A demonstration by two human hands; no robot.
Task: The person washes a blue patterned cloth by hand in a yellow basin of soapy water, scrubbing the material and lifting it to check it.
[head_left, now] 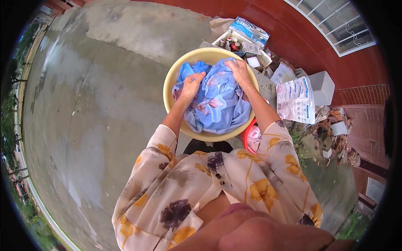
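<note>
A round pale-yellow basin holds a heap of shiny light-blue cloth with pinkish floral patches. At its upper left lies a brighter blue bunch of fabric; I cannot tell whether it is a separate piece. My left hand is closed on the cloth at the left, fingertips pinched near the middle. On the upper right, my right hand grips a fold of the blue cloth close to the basin's rim. Both sets of fingers are partly hidden by the fabric.
A red basin with pink cloth sits at the yellow basin's lower right. Beyond stand a box of bottles, a white printed bag, a pale block and rubble along a red wall. Wet concrete spreads left.
</note>
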